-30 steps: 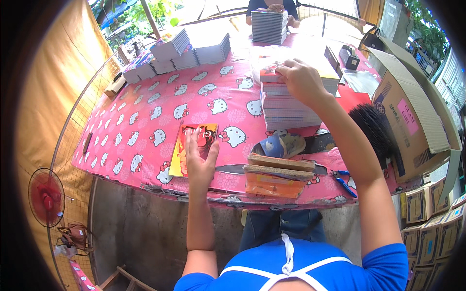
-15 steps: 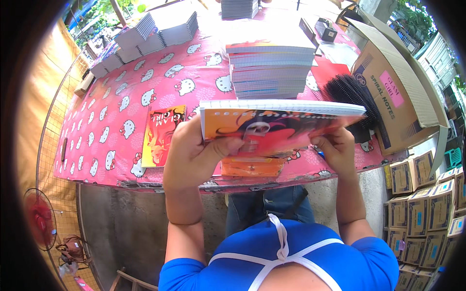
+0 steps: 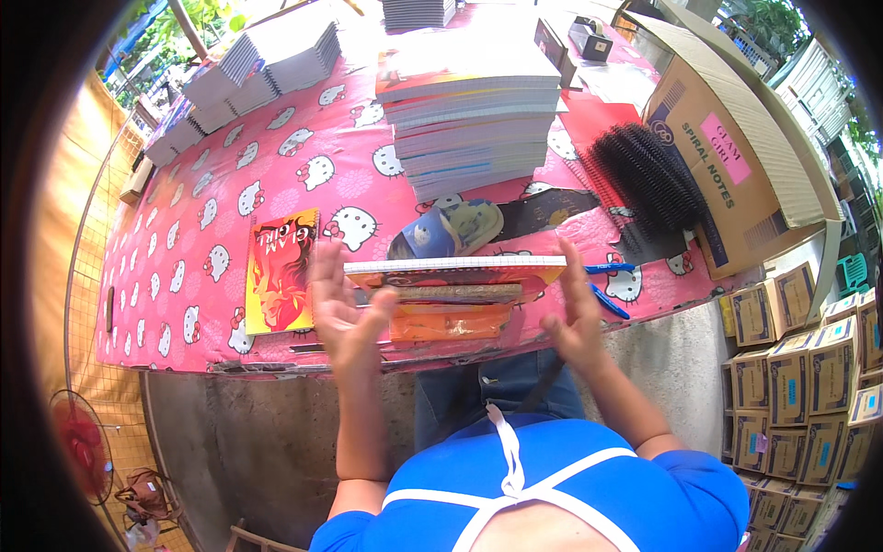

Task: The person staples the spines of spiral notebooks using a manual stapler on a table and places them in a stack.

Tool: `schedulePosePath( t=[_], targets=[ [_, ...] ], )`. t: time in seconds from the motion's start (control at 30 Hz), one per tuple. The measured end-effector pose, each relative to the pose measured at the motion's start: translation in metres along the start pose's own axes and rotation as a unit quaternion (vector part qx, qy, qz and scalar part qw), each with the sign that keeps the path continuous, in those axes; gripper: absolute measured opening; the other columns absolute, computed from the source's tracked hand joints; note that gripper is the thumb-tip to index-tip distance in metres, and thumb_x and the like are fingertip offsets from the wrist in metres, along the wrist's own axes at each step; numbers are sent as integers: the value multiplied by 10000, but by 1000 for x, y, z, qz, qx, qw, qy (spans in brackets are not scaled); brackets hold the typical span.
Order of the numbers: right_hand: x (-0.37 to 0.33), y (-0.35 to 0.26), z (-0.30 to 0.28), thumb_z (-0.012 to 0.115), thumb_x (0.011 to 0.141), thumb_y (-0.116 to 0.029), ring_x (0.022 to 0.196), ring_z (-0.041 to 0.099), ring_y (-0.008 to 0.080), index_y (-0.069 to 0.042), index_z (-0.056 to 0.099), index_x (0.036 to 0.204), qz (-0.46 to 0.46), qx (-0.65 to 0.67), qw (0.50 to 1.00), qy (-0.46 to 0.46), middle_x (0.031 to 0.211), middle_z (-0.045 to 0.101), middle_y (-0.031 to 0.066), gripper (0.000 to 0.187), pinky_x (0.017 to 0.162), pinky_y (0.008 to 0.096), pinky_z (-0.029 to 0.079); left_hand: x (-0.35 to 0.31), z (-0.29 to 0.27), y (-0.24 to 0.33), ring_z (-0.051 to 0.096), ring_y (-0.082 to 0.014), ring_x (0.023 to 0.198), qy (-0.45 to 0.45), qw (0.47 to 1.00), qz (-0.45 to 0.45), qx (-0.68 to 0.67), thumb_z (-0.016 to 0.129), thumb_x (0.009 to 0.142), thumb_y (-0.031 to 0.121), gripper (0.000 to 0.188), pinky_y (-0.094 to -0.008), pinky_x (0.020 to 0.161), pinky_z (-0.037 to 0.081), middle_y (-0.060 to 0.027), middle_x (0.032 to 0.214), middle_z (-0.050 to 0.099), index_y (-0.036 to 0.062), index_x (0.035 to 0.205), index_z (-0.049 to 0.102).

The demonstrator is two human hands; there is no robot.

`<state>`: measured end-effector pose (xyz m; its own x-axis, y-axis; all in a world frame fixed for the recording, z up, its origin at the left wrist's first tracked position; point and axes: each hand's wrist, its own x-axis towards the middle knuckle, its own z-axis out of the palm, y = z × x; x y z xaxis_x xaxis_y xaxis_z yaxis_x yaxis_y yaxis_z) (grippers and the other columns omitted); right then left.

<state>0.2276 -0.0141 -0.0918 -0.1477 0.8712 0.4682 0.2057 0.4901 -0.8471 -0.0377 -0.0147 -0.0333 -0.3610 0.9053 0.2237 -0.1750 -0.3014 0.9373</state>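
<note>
A bundle of notebook sheets [image 3: 460, 265] stands on its long edge near the front of the table, its white page edges up. At its left end my left hand [image 3: 349, 308] is open and a little blurred, fingers spread. My right hand [image 3: 579, 313] is open too, palm facing the right end, fingertips close to its corner; contact is hard to tell. Just in front of the bundle are a brownish strip [image 3: 460, 294] and an orange block [image 3: 451, 326] with clear tape on it. A spiral notebook with a red and yellow cover [image 3: 281, 271] lies left of my left hand.
Behind the bundle are a blue slipper-like object [image 3: 446, 230] and a tall stack of notebooks [image 3: 469, 129]. Blue pens [image 3: 607, 299] lie right of my right hand. Black spiral coils [image 3: 644, 184] rest against a cardboard box [image 3: 736, 156]. More notebook stacks [image 3: 248, 83] stand far left.
The sheets came down from a tilted hold in both hands to standing on edge on the table. Both hands let go and spread at its ends. The view shifted slightly.
</note>
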Motion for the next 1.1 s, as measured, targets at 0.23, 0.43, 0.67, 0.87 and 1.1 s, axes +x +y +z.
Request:
schedulePosePath(
  t=[0.23,0.43,0.67,0.87,1.1],
  targets=[
    [63,45,-62,589,887,0,766,636,149,-32,645,1189,-29,-189,981,41,956,700,87,309,650,275,512,2,0,4,262,-266,1413,19,993,85,75,697,774,110,780,-390,1122,231,-162,1488,326,-27,1437,311],
    [172,133,-92,662,787,-117,932,625,330,-61,658,1071,58,-535,843,-6,987,643,158,289,829,433,525,-17,89,40,248,-313,1418,-94,757,351,542,678,847,242,671,-536,1123,110,-177,1505,289,67,1428,391],
    [120,2,-78,639,743,65,738,625,240,-37,699,1032,-143,-227,962,-50,872,615,124,312,667,332,512,-13,92,18,560,-254,1132,-224,801,280,479,664,866,254,527,-478,1063,246,-84,1183,631,93,1342,507],
    [73,-55,-65,778,689,-5,781,613,161,-25,731,987,-88,-103,988,-68,844,643,77,303,678,282,490,-7,98,15,613,-184,829,-182,836,344,387,777,740,199,184,-359,859,375,-21,837,682,92,885,740],
    [85,-59,-72,755,737,-24,693,604,157,-39,730,977,-93,-118,979,-135,810,632,80,242,604,281,475,-12,97,16,608,-172,785,-183,844,331,381,766,754,200,191,-377,880,361,-2,799,665,102,915,741]
  ],
)
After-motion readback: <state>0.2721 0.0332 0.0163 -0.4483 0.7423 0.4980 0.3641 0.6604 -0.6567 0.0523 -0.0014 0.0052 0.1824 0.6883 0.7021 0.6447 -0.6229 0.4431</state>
